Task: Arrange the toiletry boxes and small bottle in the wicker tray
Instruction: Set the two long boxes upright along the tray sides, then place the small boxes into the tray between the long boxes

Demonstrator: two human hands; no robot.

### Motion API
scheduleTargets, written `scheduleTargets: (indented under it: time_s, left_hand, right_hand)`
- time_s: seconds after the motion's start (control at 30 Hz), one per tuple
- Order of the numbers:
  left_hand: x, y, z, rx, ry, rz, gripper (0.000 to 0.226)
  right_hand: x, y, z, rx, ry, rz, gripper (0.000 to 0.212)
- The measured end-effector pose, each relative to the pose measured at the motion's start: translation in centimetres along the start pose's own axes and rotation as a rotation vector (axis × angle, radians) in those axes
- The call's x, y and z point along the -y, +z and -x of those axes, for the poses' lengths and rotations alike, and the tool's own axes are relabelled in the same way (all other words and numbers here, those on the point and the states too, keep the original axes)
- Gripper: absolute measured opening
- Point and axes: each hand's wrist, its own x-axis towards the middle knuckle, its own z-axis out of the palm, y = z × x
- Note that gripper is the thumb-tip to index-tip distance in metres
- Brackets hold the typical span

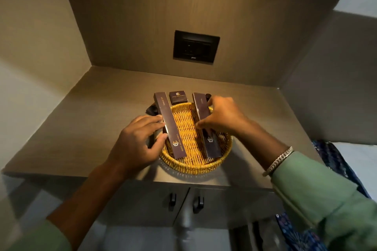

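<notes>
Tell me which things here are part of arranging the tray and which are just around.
Job: wicker tray, left long box, right long box, small square box.
Around: wall socket, cupboard handles, bracelet.

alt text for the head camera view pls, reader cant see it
Two hands each hold a long dark box in a round wicker tray on a wooden counter: left hand on the left box, right hand on the right box. A small square box sits behind the tray.

A black socket plate (196,46) sits on the back wall above the counter (98,108); two cupboard handles (185,201) below, perhaps black.
</notes>
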Motion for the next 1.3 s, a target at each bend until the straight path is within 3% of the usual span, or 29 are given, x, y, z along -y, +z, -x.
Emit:
scheduleTargets:
  time_s: [0.1, 0.37, 0.5, 0.57, 0.63, 0.73, 0.9, 1.0, 1.17, 1.3]
  left_hand:
    - [0.1, -0.1, 0.0, 0.006, -0.001, 0.015, 0.042]
    - [0.3, -0.6, -0.8, -0.055, -0.013, 0.098, 0.031]
    - [3.4, -0.5, -3.3, -0.196, -0.260, 0.078, 0.022]
    - [5.5, 0.2, -4.6, -0.067, -0.475, -0.018, 0.033]
    - [6.9, 1.2, -5.6, 0.109, -0.547, -0.060, 0.045]
    - [7.6, 2.2, -6.9, 0.157, -0.502, -0.034, 0.038]
    - [8.7, 3.0, -8.5, 0.170, -0.482, -0.011, 0.054]
    - [9.2, 3.0, -9.6, 0.309, -0.368, -0.113, 0.053]
    - [10.0, 1.9, -11.1, 0.555, -0.378, -0.177, 0.062]
    - [9.7, 1.0, -11.1, 0.559, -0.309, -0.251, 0.058]
  right_hand:
    - [-0.4, 1.5, 0.3, -0.033, 0.000, 0.047, 0.060]
    - [0.1, 2.6, 1.1, -0.091, -0.011, 0.175, 0.044]
    - [0.0, 2.8, 1.4, -0.111, -0.001, 0.171, 0.039]
    - [-0.1, 2.9, 1.5, -0.119, 0.003, 0.167, 0.042]
    - [-0.1, 3.1, 1.7, -0.127, 0.004, 0.173, 0.045]
    - [-0.1, 3.1, 1.7, -0.148, 0.002, 0.184, 0.048]
    - [-0.1, 3.1, 1.8, -0.171, -0.009, 0.190, 0.046]
    - [-0.2, 3.2, 1.9, -0.176, -0.022, 0.189, 0.046]
    - [-0.4, 3.0, 2.3, -0.220, -0.035, 0.154, 0.043]
    - [-1.0, 2.9, 3.0, -0.272, -0.048, 0.156, 0.040]
